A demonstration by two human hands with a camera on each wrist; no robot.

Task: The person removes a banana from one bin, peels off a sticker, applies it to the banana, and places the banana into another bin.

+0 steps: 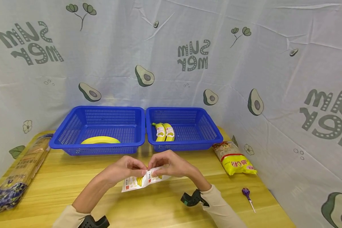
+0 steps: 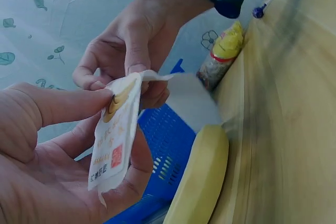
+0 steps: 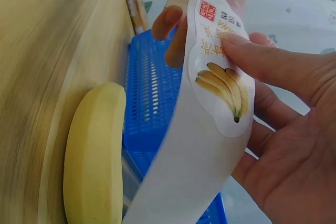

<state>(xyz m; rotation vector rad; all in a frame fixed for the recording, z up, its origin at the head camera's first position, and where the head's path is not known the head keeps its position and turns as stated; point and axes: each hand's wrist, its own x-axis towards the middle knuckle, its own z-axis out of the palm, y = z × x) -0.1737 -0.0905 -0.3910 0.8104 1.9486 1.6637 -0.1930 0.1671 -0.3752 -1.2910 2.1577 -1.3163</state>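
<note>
A white strip of banana stickers (image 1: 134,183), printed with yellow bananas and red seals, is stretched between my two hands above the table. My left hand (image 1: 124,170) pinches one part of it between thumb and fingers. Close beside it, my right hand (image 1: 171,164) pinches the neighbouring part. In the right wrist view, a scalloped sticker (image 3: 218,72) shows on the backing, with bare backing below it. A yellow banana (image 2: 202,174) lies on the table near the hands in both wrist views; in the head view I cannot see it.
The left blue basket (image 1: 97,147) holds a banana (image 1: 100,139); the right blue basket (image 1: 188,145) holds two labelled bananas (image 1: 165,132). A long noodle packet (image 1: 20,171) lies at left. At right are a yellow-ended food bag (image 1: 235,160) and a purple lollipop (image 1: 246,193).
</note>
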